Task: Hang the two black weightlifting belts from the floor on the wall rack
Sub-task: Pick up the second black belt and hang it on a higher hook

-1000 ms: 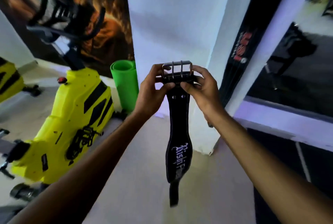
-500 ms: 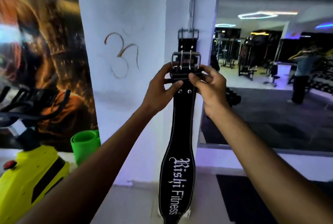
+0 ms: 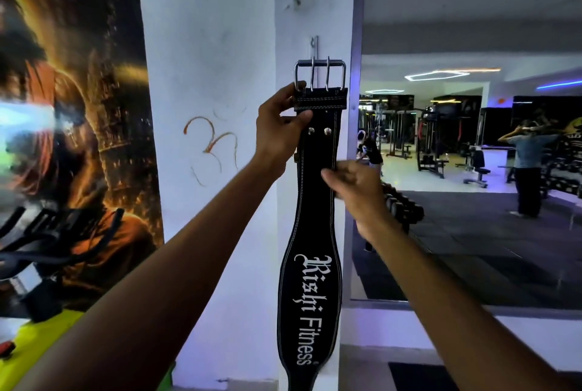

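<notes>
A black weightlifting belt point(image 3: 310, 296) with white "Rishi Fitness" lettering hangs straight down in front of the white pillar point(image 3: 214, 75). Its steel double-prong buckle point(image 3: 319, 74) is at the top, just below the thin metal wall rack point(image 3: 315, 47). My left hand point(image 3: 280, 129) grips the belt's left edge right under the buckle. My right hand point(image 3: 356, 186) is lower, fingers loosely curled, with its fingertips at the belt's right edge. A second belt is not visible; the held belt covers the pillar beneath the rack.
A yellow exercise bike point(image 3: 41, 337) with black handlebars stands at lower left before a large wall poster point(image 3: 72, 107). Right of the pillar is a mirror or opening point(image 3: 472, 170) showing gym machines, dumbbells point(image 3: 400, 204) and a person point(image 3: 529, 164).
The belt has risen so its buckle sits just under the rack. My right hand has let go of the buckle end and dropped lower; my left hand still holds it.
</notes>
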A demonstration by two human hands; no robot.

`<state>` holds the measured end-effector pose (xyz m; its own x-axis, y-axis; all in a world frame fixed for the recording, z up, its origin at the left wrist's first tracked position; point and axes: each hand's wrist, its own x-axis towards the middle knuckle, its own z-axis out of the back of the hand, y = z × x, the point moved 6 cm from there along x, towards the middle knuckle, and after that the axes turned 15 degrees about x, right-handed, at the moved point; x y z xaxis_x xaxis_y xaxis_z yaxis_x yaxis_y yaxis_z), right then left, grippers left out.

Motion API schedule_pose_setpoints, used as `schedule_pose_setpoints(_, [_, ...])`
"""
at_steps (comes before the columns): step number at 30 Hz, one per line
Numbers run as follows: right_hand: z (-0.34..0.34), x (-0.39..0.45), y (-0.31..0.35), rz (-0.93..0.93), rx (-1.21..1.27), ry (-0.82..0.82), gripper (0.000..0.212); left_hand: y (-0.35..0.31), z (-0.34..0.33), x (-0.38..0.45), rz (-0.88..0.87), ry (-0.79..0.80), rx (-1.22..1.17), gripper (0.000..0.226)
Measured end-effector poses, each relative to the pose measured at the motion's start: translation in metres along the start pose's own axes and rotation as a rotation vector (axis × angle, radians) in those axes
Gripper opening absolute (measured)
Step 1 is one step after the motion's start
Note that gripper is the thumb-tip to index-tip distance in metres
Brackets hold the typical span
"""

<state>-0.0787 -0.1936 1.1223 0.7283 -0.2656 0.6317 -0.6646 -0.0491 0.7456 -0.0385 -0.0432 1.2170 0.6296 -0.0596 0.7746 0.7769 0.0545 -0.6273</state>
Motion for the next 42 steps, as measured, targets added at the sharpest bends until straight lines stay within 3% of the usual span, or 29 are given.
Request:
schedule_pose_setpoints(4, [0.015,-0.045,-0.060,-0.065,0.037,0.007,0.007,0.000,-0.010,0.013,0.063,-0.006,-0.018,0.049])
schedule_pose_setpoints(6, [0.027,-0.075,-0.101,-0.166,-0.051,0.017,0.025,0.003,-0.012,0.015,0.078,-0.006,-0.015,0.049])
schedule_pose_setpoints(9, [0.049,-0.096,-0.135,-0.298,-0.131,0.028,0.026,0.007,-0.016,0.016,0.090,0.001,-0.019,0.047])
schedule_pose_setpoints(12, [0.051,-0.075,-0.115,-0.225,-0.173,0.028,0.070,0.005,-0.019,0.019,0.092,0.006,-0.019,0.048])
schedule_pose_setpoints(13, [0.047,-0.061,-0.095,-0.152,-0.139,0.009,0.071,0.003,-0.020,0.020,0.091,0.012,-0.025,0.048])
schedule_pose_setpoints(16, [0.036,-0.017,-0.030,-0.010,-0.004,-0.027,0.022,0.000,-0.024,0.021,0.068,0.027,-0.031,0.048])
schedule_pose_setpoints(19, [0.032,-0.011,-0.018,0.021,0.005,0.003,0.007,-0.002,-0.025,0.021,0.046,0.036,-0.042,0.049])
schedule_pose_setpoints(22, [0.035,-0.050,-0.075,-0.090,-0.031,-0.001,0.018,0.003,-0.024,0.023,0.072,0.028,-0.055,0.048])
schedule_pose_setpoints(24, [0.045,-0.079,-0.109,-0.148,-0.071,-0.061,0.052,0.011,-0.023,0.019,0.098,0.035,-0.061,0.048])
schedule_pose_setpoints(25, [0.048,-0.088,-0.120,-0.174,-0.094,-0.064,0.055,0.015,-0.024,0.016,0.109,0.041,-0.060,0.049])
schedule_pose_setpoints(27, [0.048,-0.093,-0.125,-0.241,-0.131,-0.035,0.024,0.022,-0.025,0.010,0.120,0.054,-0.050,0.050])
schedule_pose_setpoints(29, [0.045,-0.082,-0.104,-0.201,-0.128,-0.049,0.014,0.022,-0.026,0.009,0.118,0.064,-0.066,0.050])
schedule_pose_setpoints(33, [0.035,-0.024,-0.012,0.045,0.032,-0.172,0.040,0.012,-0.026,0.007,0.065,0.103,-0.081,0.047])
schedule_pose_setpoints(36, [0.016,0.014,0.050,0.158,0.023,-0.114,0.053,0.007,-0.027,0.000,0.038,0.136,-0.076,0.048])
schedule_pose_setpoints(39, [0.001,0.031,0.074,0.191,-0.008,-0.071,0.047,0.007,-0.027,-0.007,0.036,0.161,-0.073,0.050])
schedule_pose_setpoints(42, [0.000,0.038,0.071,0.180,0.017,-0.127,0.041,0.010,-0.021,-0.010,0.041,0.155,-0.060,0.068])
